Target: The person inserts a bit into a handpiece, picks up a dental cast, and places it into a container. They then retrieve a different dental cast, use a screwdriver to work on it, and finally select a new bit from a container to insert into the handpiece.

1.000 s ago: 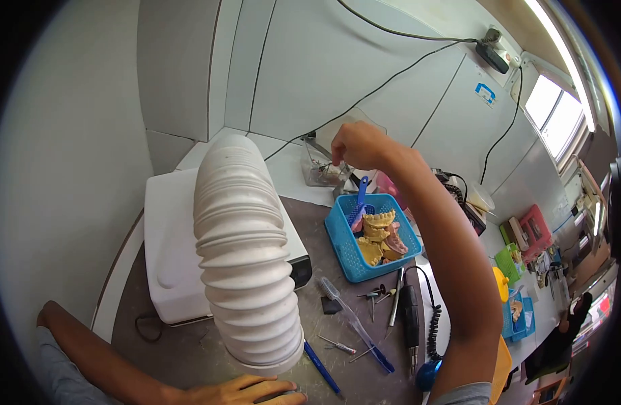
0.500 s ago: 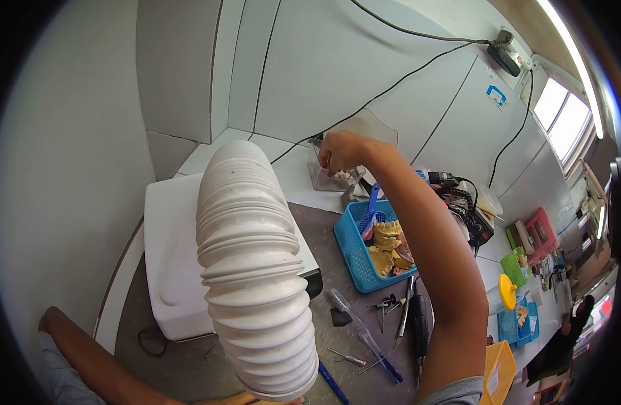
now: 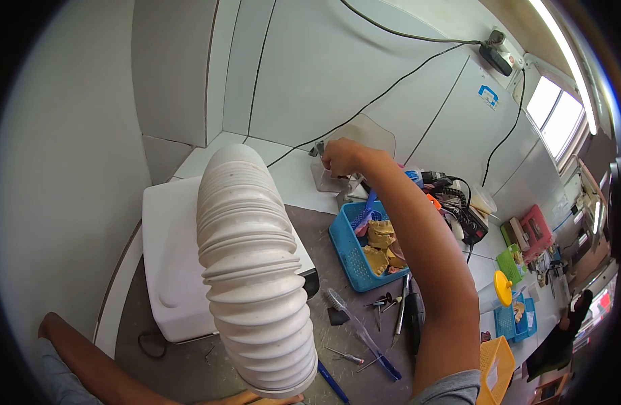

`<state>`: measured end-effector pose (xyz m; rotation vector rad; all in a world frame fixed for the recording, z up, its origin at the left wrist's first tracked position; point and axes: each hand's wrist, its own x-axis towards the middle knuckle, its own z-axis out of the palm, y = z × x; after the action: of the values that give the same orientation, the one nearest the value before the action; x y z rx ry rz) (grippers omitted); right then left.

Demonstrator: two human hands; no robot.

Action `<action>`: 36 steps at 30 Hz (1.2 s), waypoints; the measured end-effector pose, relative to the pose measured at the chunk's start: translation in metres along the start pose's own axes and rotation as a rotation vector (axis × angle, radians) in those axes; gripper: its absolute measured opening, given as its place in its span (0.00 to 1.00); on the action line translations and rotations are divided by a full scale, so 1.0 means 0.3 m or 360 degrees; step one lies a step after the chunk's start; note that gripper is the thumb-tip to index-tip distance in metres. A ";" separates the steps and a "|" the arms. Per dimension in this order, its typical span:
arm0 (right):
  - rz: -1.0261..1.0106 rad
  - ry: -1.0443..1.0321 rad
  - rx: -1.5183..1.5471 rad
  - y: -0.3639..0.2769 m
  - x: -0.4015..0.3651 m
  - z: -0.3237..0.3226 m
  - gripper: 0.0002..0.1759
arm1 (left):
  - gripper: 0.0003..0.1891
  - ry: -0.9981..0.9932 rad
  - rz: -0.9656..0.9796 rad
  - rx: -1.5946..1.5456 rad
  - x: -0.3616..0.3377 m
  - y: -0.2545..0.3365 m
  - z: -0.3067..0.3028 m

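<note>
My right hand [image 3: 344, 156] reaches into a small clear box [image 3: 322, 177] with a raised transparent lid [image 3: 378, 133] by the wall. Its fingers are bent downward into the box, and their tips are hidden, so what they hold does not show. My left hand [image 3: 256, 398] is at the bottom edge, mostly behind the white corrugated hose [image 3: 256, 270]; only a small part shows. Beside my right forearm is a blue basket [image 3: 354, 260] with yellow dental models [image 3: 380, 236] and a blue-handled tool in it.
A white machine [image 3: 179, 263] stands behind the hose. A brush [image 3: 358, 327], a blue pen [image 3: 333, 383], small tools and a black handpiece [image 3: 414, 317] lie on the grey mat. Farther right are a yellow-lidded bottle [image 3: 502, 289], an orange basket [image 3: 496, 368] and cables.
My right hand has shifted slightly and sits a bit lower over the box, its fingers less visible. The view has moved slightly, so the background appears farther left.
</note>
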<state>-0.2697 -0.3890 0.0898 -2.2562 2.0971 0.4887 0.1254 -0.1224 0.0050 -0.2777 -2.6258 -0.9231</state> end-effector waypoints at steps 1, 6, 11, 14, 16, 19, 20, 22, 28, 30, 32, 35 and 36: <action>-0.0016 0.0038 0.0234 0.013 -0.008 -0.004 0.11 | 0.28 0.0005 0.0000 0.0002 -0.002 -0.001 0.003; -0.0035 0.0123 0.0755 0.078 -0.074 -0.055 0.04 | 0.31 -0.0108 -0.0054 -0.0032 -0.008 -0.003 0.001; -0.0130 0.0166 0.1316 0.107 -0.146 -0.074 0.04 | 0.28 0.0036 -0.0005 -0.0026 0.002 -0.002 0.000; -0.0077 0.0169 0.1303 0.119 -0.156 -0.075 0.04 | 0.25 0.0109 0.0032 -0.0024 0.012 0.002 -0.011; -0.0043 0.0148 0.1233 0.115 -0.160 -0.071 0.05 | 0.24 0.0122 0.0039 -0.0031 0.016 0.007 -0.013; 0.0027 0.0237 0.0961 0.062 -0.179 -0.081 0.07 | 0.22 0.0124 0.0047 0.0012 0.020 0.009 -0.015; 0.0066 0.0341 0.0757 0.049 -0.185 -0.083 0.08 | 0.21 0.0122 0.0055 0.0028 0.020 0.007 -0.014; 0.0022 0.0514 0.0425 0.074 -0.159 -0.056 0.10 | 0.20 0.0120 0.0062 0.0042 0.020 0.008 -0.014; 0.0131 0.0459 -0.0100 0.055 -0.126 -0.051 0.14 | 0.19 0.0123 0.0032 0.0028 0.013 0.002 -0.014; 0.0238 0.0418 -0.0284 0.071 -0.092 -0.020 0.16 | 0.29 -0.0130 -0.0142 -0.0030 -0.004 -0.032 -0.004; 0.0323 0.0527 -0.0328 0.093 -0.067 0.014 0.19 | 0.31 -0.0133 -0.0175 -0.0092 -0.012 -0.026 -0.003; 0.0298 0.0517 -0.0219 0.117 -0.053 0.039 0.23 | 0.32 -0.0136 -0.0143 -0.0113 -0.017 -0.032 0.004; 0.0295 0.0515 -0.0217 0.109 -0.057 0.039 0.23 | 0.32 -0.0138 -0.0075 -0.0073 -0.020 -0.036 0.009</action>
<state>-0.3050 -0.3728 0.0891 -2.3620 2.5159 0.2944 0.1271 -0.1295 -0.0054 -0.2741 -2.7036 -1.0091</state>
